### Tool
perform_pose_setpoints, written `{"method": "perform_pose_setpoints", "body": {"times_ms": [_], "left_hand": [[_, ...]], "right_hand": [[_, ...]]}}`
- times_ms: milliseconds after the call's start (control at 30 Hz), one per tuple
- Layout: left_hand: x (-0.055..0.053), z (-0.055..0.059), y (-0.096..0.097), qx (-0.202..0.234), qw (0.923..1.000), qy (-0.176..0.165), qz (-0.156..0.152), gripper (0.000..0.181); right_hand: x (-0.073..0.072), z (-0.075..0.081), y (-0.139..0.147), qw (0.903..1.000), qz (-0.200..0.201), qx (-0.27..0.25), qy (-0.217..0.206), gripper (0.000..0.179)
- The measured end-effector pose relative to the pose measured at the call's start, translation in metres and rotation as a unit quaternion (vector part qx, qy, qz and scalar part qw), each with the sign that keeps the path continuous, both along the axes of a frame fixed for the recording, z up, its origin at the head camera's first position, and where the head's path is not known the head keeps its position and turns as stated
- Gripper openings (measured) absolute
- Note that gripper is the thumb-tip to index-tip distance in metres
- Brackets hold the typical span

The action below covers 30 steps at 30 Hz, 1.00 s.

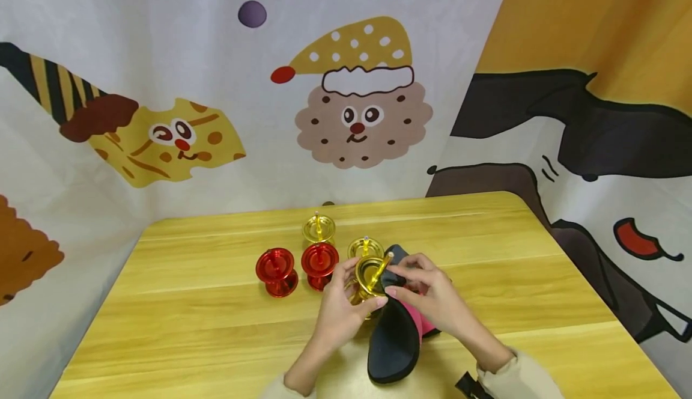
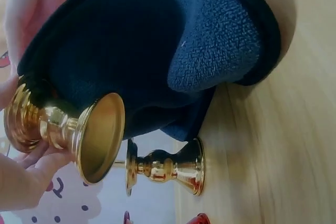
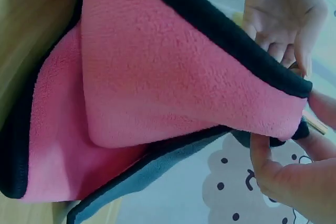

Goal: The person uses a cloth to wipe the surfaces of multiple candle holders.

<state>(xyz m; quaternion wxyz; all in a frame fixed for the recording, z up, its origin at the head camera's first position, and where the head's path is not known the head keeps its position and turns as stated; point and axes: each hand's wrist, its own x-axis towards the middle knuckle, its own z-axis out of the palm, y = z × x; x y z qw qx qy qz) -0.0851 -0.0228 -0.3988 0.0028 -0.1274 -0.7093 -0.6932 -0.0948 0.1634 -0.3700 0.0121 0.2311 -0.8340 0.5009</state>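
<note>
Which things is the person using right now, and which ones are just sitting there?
In use:
shiny gold goblet-shaped holder with a spike, held in the left hand
soft pink and dark-grey cloth with black edging, pinched by the right hand

Just there now:
two shiny red goblet-shaped holders, maybe part of the job too
two other gold holders, likewise
white curtain printed with cartoon faces
</note>
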Motion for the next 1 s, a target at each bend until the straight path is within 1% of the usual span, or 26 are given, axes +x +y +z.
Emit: {"method": "perform_pose_setpoints", "body": {"times_ms": [67,133,200,267,300,333,367,433,467,533,600,633,667,700,767,833,867,900,967,1000], "left_hand": [[0.0,0.0,-0.002,0.007,0.9998,-0.006,-0.019,0.065],[-0.001,0.001,-0.005,0.026,0.9979,-0.024,-0.055,0.064],[-0.003,0.003,-0.009,0.041,0.9933,-0.047,-0.098,0.062],[-0.004,0.005,-0.011,0.048,0.9878,-0.065,-0.133,0.062],[-0.005,0.006,-0.012,0.05,0.9856,-0.07,-0.146,0.062],[-0.006,0.006,-0.012,0.049,0.985,-0.068,-0.151,0.062],[-0.005,0.006,-0.011,0.046,0.9854,-0.07,-0.149,0.062],[-0.005,0.005,-0.009,0.029,0.9907,-0.057,-0.12,0.061],[-0.004,0.003,-0.007,0.017,0.994,-0.046,-0.098,0.062],[-0.003,0.0,-0.003,-0.013,0.9989,-0.012,-0.043,0.062],[-0.003,-0.002,0.002,-0.043,0.9986,0.028,0.013,0.063],[-0.003,-0.003,0.004,-0.054,0.997,0.045,0.032,0.064],[-0.003,-0.003,0.005,-0.061,0.9957,0.056,0.042,0.064],[-0.003,-0.003,0.006,-0.06,0.9954,0.062,0.042,0.064],[-0.003,-0.002,0.004,-0.04,0.9978,0.048,0.022,0.063],[-0.003,-0.001,0.0,-0.011,0.9997,0.018,-0.01,0.059],[-0.004,0.0,-0.002,0.007,0.9996,0.002,-0.026,0.057],[-0.004,0.001,-0.003,0.019,0.9991,-0.012,-0.036,0.056],[-0.005,0.001,-0.005,0.033,0.9981,-0.03,-0.043,0.055],[-0.005,0.001,-0.006,0.032,0.998,-0.035,-0.041,0.056]], "right_hand": [[-0.001,0.0,0.0,0.9999,0.001,-0.005,0.013,0.028],[-0.003,0.001,0.001,0.9994,0.011,-0.009,0.03,0.023],[-0.007,0.002,0.004,0.9986,0.031,-0.015,0.042,0.019],[-0.012,0.002,0.007,0.9977,0.054,-0.018,0.038,0.018],[-0.014,0.003,0.008,0.9972,0.062,-0.018,0.036,0.017],[-0.015,0.002,0.008,0.9972,0.067,-0.016,0.031,0.016],[-0.017,0.002,0.009,0.9973,0.067,-0.013,0.027,0.017],[-0.017,0.001,0.008,0.9989,0.045,-0.003,0.01,0.018],[-0.017,0.0,0.007,0.9996,0.028,0.001,0.004,0.018],[-0.014,-0.003,0.002,0.9998,-0.013,0.013,-0.004,0.02],[-0.011,-0.005,-0.003,0.9986,-0.05,0.014,-0.006,0.02],[-0.01,-0.006,-0.005,0.998,-0.062,0.011,-0.006,0.02],[-0.009,-0.006,-0.006,0.9975,-0.07,0.007,-0.004,0.02],[-0.009,-0.007,-0.007,0.9973,-0.073,0.002,-0.006,0.02],[-0.009,-0.005,-0.006,0.997,-0.075,-0.013,-0.014,0.019],[-0.011,-0.003,-0.003,0.9969,-0.069,-0.027,-0.028,0.019],[-0.012,-0.002,-0.001,0.9969,-0.066,-0.028,-0.031,0.019],[-0.013,-0.001,0.0,0.9969,-0.062,-0.03,-0.037,0.018],[-0.014,0.001,0.002,0.9972,-0.056,-0.028,-0.04,0.018],[-0.015,0.001,0.003,0.9975,-0.052,-0.027,-0.04,0.018]]}}
